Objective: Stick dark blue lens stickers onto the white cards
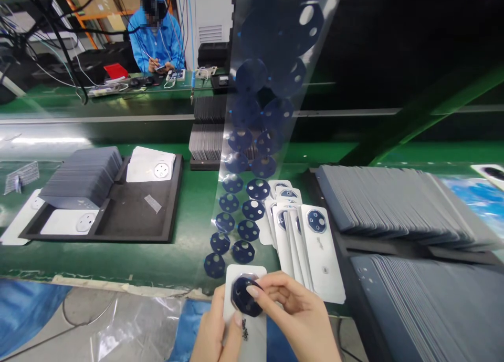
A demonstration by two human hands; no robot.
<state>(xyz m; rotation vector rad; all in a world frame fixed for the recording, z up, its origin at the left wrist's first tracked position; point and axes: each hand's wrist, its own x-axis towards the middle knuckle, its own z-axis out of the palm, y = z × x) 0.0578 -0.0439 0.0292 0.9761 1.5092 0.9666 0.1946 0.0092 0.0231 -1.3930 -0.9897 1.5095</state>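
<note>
At the bench's front edge, my left hand (218, 328) grips a white phone back panel (255, 333) by its left side, thumb on its face. Over the panel's camera area lies a dark blue octagonal sticker (244, 298) with round holes. My right hand (297, 312) pinches the sticker's right edge between thumb and forefinger. Just beyond hangs a clear film strip (236, 215) carrying two columns of similar dark octagons. To the right of the strip, a fanned pile of white panels (321, 257) bears dark octagons on the camera areas.
A black tray (137, 230) at left holds grey sheets (84, 175) and white panels. Two rows of grey panels (394, 204) fill a rack at right. Dark and grey stacks (207, 141) stand behind. Across the bench sits a co-worker in blue (157, 41); cables hang at upper left.
</note>
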